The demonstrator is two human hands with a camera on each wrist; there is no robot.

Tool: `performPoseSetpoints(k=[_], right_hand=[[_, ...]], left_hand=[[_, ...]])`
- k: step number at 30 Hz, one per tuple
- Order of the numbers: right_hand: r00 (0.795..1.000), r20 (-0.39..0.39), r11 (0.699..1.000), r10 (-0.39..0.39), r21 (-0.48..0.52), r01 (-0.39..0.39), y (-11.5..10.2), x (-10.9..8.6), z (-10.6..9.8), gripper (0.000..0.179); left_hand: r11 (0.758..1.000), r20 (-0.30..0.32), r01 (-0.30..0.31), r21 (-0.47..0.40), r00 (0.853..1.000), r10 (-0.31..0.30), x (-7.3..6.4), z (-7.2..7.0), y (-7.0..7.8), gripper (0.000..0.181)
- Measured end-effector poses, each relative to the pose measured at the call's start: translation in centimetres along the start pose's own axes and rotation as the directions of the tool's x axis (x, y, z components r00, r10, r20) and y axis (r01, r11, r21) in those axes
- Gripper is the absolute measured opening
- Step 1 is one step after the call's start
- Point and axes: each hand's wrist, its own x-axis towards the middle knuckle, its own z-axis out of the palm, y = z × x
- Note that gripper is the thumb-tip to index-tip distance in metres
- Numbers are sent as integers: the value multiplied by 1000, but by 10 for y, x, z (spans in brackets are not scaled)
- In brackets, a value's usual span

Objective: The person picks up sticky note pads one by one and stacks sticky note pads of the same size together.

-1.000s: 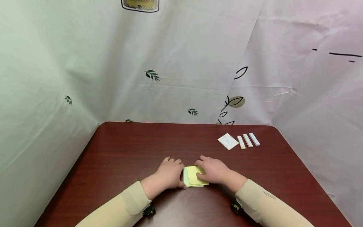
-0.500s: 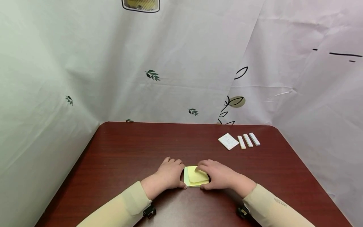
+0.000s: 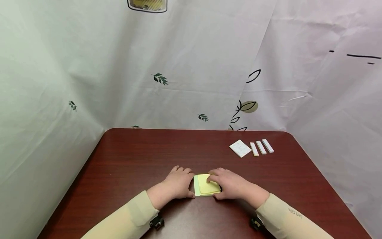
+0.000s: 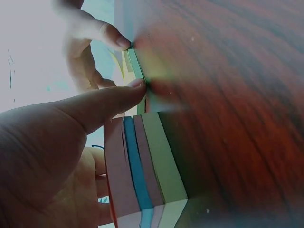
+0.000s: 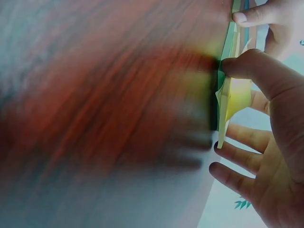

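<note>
Left wrist view: my left hand [image 4: 52, 137] curled round stack [image 4: 140, 166]; right hand [image 3: 229, 183] clamped on green pad [image 3: 196, 186], index on yellow pad [image 3: 204, 187].

In the head view we lose the right side of the yellow notes [image 3: 204, 188] under the right hand [image 3: 232, 186], while the left hand [image 3: 178, 184] hides the coloured pads [image 4: 140, 166]; the left wrist view cuts those off at its bottom edge. We find the writing [image 3: 295, 212] on the right sleeve [image 3: 282, 217] too small to read. In the right wrist view, the table [image 5: 95, 104] is blurred.
</note>
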Motion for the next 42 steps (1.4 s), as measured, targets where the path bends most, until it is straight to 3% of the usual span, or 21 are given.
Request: performPoseSetpoints(k=[26,42], right_hand=[[1000,12,999,29,33,-29,-9,9,4,43],[1000,4,999,7,34,-7,-11,11,5,44]], left_hand=[[1000,-15,16,-13,1000,-16,1,1,1,73],[999,-13,16,-29,1000,-16,1,1,0,76]])
